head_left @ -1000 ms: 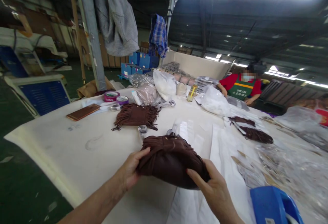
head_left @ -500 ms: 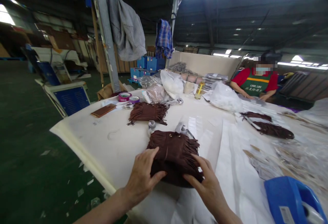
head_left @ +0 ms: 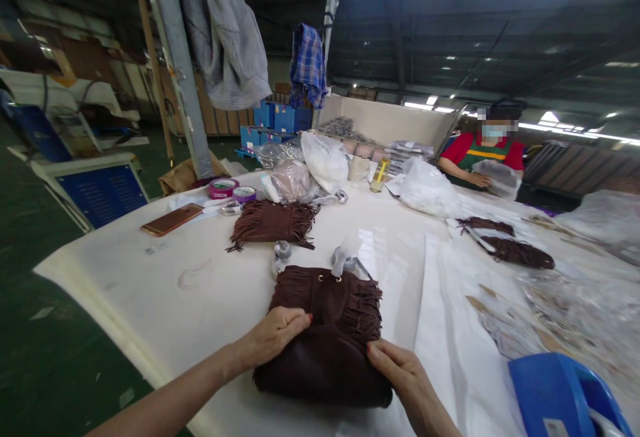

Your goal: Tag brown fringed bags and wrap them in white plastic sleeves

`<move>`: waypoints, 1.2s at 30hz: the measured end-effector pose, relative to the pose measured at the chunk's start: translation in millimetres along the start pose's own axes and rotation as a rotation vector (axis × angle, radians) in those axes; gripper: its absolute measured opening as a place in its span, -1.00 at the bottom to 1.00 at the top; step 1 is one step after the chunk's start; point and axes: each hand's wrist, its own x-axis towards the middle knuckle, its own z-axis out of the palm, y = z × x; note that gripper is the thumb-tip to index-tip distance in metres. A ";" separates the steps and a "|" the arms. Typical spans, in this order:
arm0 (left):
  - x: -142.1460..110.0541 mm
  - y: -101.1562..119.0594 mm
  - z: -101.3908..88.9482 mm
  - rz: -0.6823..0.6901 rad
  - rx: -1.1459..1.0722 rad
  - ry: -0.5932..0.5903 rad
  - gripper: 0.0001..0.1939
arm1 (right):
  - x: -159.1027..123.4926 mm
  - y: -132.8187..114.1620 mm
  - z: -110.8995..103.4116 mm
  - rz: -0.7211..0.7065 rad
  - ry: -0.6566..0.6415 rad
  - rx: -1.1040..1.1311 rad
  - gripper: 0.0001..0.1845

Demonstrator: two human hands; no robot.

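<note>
A dark brown fringed bag (head_left: 327, 350) lies on the white-covered table in front of me, its smooth bottom toward me and its fringe at the far end. Two gold eyelets and grey wrapped hardware show at its top. My left hand (head_left: 280, 336) grips the bag's left side, fingers bent and thumb on the surface. At the right edge, my right hand (head_left: 397, 367) pinches the bag just below the fringe; some of its fingers are hidden behind the bag. A flat brown fringed piece (head_left: 274, 222) lies beyond the bag.
A phone (head_left: 171, 219), tape rolls (head_left: 223, 188) and plastic-wrapped items (head_left: 293, 182) lie at the far left. A blue plastic container (head_left: 550, 390) stands at the near right. More brown fringed pieces (head_left: 520, 252) lie to the right. Across the table, a co-worker (head_left: 483, 157) holds a clear bag.
The bag has been tilted so more of its smooth bottom shows. My left hand has closed higher on its side. The co-worker has lifted a clear plastic bag.
</note>
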 end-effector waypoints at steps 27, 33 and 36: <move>-94.4 -49.1 38.2 0.158 0.267 0.608 -0.62 | -49.0 19.2 -2.8 -0.169 0.129 -0.322 -0.62; -30.2 23.1 -0.2 -0.124 -0.537 0.653 -0.61 | 0.3 -27.5 -4.9 -0.116 0.182 0.255 -0.59; -11.1 38.2 -7.8 -0.117 -0.683 0.758 -0.60 | 11.7 -42.1 -10.5 -0.042 0.183 0.422 -0.60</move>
